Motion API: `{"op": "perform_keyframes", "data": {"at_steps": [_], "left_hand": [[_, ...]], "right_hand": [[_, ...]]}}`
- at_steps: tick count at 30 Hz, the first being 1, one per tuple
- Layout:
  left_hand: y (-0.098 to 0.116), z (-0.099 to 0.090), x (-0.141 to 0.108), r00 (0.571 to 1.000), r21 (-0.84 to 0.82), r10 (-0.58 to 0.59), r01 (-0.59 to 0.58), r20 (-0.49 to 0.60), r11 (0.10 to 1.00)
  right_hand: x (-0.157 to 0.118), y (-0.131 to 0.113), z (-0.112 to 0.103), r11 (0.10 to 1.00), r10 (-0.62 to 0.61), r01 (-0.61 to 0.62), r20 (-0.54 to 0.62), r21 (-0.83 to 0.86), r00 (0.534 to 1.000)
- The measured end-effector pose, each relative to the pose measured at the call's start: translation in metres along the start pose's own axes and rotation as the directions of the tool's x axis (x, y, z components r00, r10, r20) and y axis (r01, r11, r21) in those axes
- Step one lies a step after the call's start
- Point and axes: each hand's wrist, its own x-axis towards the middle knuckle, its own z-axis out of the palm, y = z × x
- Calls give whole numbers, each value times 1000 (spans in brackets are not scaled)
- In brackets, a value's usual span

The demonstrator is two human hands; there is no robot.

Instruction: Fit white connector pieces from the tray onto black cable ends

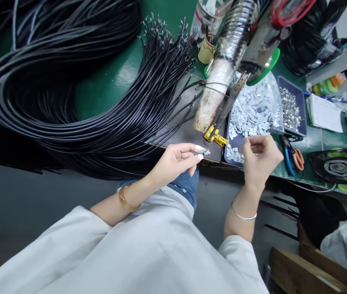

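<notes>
My left hand [179, 159] is closed in a pinch near the table's front edge, with white covers on its thumb and index fingertips. Between those tips shows a thin wire end [205, 152], with a small pale bit by it too small to name. My right hand [261, 157] is raised at the front of a dark tray [226, 141] of small whitish flat pieces [253, 110]. Its thumb and fingers are pressed together, and whatever they may hold is hidden. A yellow clip [216, 136] lies between the hands, just beyond them.
A large bundle of black cables [100, 122] covers the left. A ribbed duct [222, 69] slants over the middle. To the right are a bin of metal parts [290, 108], pliers [291, 157], a notepad [326, 112] and a fan [340, 166]. Another person's sleeve [345, 245] shows lower right.
</notes>
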Motion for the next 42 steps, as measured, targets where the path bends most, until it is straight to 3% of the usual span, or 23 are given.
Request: {"op": "perform_keyframes", "data": {"at_steps": [3, 5, 9, 12, 17, 22, 30, 34, 38, 40, 42], "left_hand": [[-2, 3, 4, 999, 28, 22, -21, -44, 999], [-3, 6, 6, 995, 35, 43, -40, -85, 999], [-2, 10, 9, 994, 64, 83, -78, -72, 995], [2, 11, 9, 997, 106, 82, -81, -4, 991], [6, 12, 8, 997, 210, 48, -61, 65, 976], [5, 11, 10, 994, 228, -6, -18, 105, 974], [5, 6, 11, 987, 242, -82, 48, 135, 969], [-1, 2, 12, 990, 238, -22, -12, 142, 971], [-2, 0, 12, 990, 188, 19, -45, 136, 981], [1, 1, 11, 994, 174, 18, -37, 111, 984], [5, 3, 10, 999, 166, 16, -25, 51, 986]], "right_hand": [[-28, -37, 1, 913, 111, -95, -17, 398, 994], [-42, -56, 5, 855, 94, -68, -24, 514, 995], [-51, -64, 15, 772, 28, -120, 156, 624, 987], [-51, -56, 20, 724, -3, -182, 268, 665, 963], [-53, -53, 19, 682, -12, -194, 276, 705, 961], [-55, -53, 15, 754, -38, -127, 236, 645, 971], [-55, -52, 7, 838, -188, 72, 162, 541, 969], [-56, -53, 11, 784, -95, -64, 222, 617, 970], [-55, -49, 21, 621, 33, -269, 318, 737, 948], [-54, -49, 23, 593, 99, -270, 264, 759, 960], [-54, -52, 22, 654, 116, -175, 130, 736, 985]]}}
